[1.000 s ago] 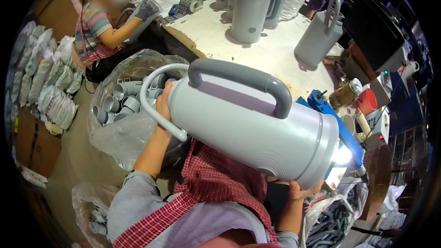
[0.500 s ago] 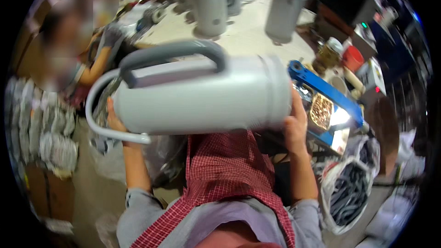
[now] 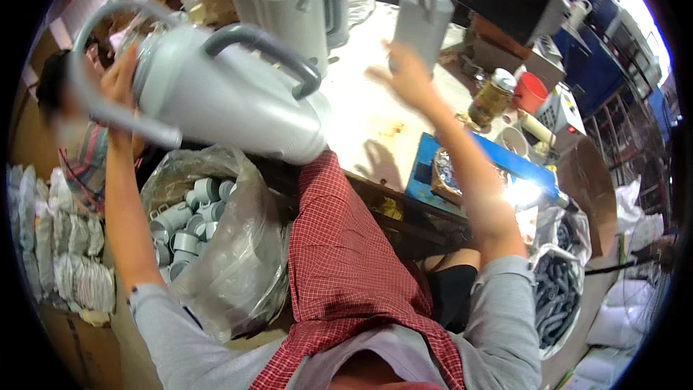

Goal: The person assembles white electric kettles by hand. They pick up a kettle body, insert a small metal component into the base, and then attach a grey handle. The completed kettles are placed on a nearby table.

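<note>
A light grey jug (image 3: 224, 94) with a dark grey side handle and a curved pale carrying handle hangs tilted at the left, its base resting by the lap of my red checked apron. My left hand (image 3: 121, 90) grips it at the ringed neck end, the fingers partly hidden behind the jug. Over the table my right hand (image 3: 408, 78), blurred, holds nothing and its fingers are apart. It is just in front of another grey jug (image 3: 424, 18) standing upright. More upright grey jugs (image 3: 289, 18) stand at the far middle.
Beside my left leg sits a plastic bag (image 3: 249, 253) of grey caps. A blue fixture (image 3: 426, 166) lies at the table's right, near an amber jar (image 3: 494, 97) and red cup (image 3: 530, 92). A sack of dark handles (image 3: 556, 303) stands right. Another person (image 3: 83, 166) is at left.
The jug has swung from level before me to tilted at the left, held by my left hand. My right hand has let go of it and moved up over the table.
</note>
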Demonstrator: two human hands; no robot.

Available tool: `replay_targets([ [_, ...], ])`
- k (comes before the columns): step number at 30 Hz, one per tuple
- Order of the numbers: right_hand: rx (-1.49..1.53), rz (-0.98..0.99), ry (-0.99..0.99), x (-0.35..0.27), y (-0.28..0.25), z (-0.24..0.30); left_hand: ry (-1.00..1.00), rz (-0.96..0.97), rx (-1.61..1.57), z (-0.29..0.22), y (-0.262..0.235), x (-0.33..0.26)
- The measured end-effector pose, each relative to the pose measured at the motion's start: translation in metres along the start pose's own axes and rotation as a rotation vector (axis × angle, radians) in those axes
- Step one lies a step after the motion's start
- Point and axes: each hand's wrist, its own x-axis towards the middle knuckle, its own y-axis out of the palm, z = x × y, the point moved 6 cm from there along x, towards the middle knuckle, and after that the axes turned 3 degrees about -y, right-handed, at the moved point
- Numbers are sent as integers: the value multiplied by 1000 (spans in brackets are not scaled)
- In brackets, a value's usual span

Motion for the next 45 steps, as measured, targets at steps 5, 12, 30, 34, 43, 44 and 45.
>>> replay_targets([
  [5, -36, -193, 149, 87, -61, -114, -58, 160, 349, 14, 130, 81],
  [12, 123, -455, 126, 160, -64, -159, 170, 75, 371, 54, 186, 93],
  [30, 1128, -109, 18, 44, -103, 81, -577, -73, -1051, -89, 186, -51],
  [34, 1064, -252, 42, -14, -133, 93, -831, 247, -1352, -149, 254, -81],
  [43, 983, -8, 189, -92, -128, 89, -334, 426, -1790, -290, 233, -91],
  [44, 974, -83, 204, -108, -111, 76, -285, 599, -1590, -306, 241, -106],
  [45, 972, -148, 206, -129, -94, 61, -229, 746, -1370, -316, 247, -125],
])
